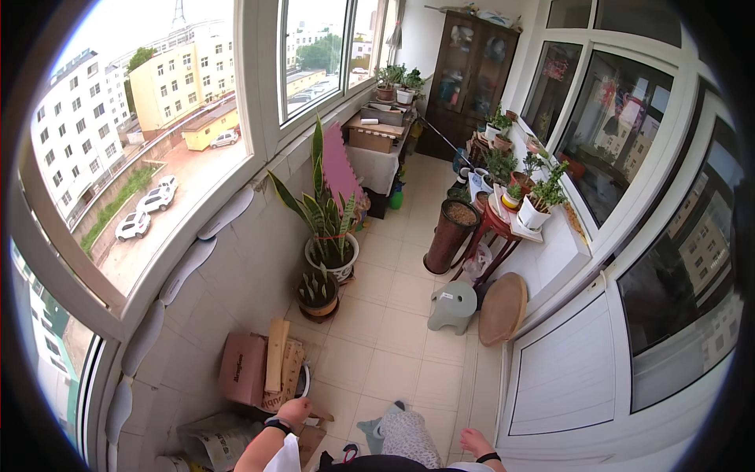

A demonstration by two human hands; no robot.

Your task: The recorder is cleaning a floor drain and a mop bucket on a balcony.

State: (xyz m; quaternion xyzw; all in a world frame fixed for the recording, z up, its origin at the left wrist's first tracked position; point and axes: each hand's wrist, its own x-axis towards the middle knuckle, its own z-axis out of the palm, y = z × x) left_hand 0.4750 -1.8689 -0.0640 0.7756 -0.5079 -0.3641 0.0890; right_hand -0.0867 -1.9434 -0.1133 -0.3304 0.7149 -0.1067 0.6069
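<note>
My left hand (295,408), with a dark band at the wrist, hangs at the lower middle with its fingers curled in and nothing visible in it. In the picture it lies just below a cardboard box (243,367) and wooden boards (276,355) leaning by the window wall. A white curved rim (304,380) shows just above that hand; I cannot tell whether they touch. My right hand (476,442) is low on the right, near the white door panel (563,371), its fingers loosely bent and slightly apart, holding nothing visible. Between the hands are my patterned trouser leg (410,436) and a slippered foot (399,407).
Tiled floor (377,348) runs down the narrow balcony. Potted snake plants (333,251) stand left. On the right are a grey plastic stool (453,304), a round brown board (503,310), a tall brown pot (449,239) and potted plants (534,212). A wooden cabinet (466,76) stands at the far end.
</note>
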